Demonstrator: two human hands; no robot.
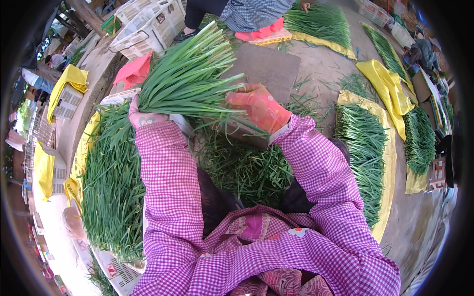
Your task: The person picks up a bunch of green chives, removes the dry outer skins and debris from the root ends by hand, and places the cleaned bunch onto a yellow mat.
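Note:
A thick bunch of long green chives is raised in front of me, pale stem ends pointing up and away. My left hand, in a pale pink glove, is wrapped round its lower left side; the leaves partly hide the fingers. My right hand, in an orange-pink glove, is closed at the bunch's right edge, pinching a few leaf ends. Beneath the hands, loose green trimmings are heaped between my knees. A dark flat board lies just beyond.
Left of me a big heap of chives rests on yellow sheeting. Laid-out chives cover a yellow sheet at right. White plastic crates stand far left, near a red cloth. Another person sits ahead beside more chives.

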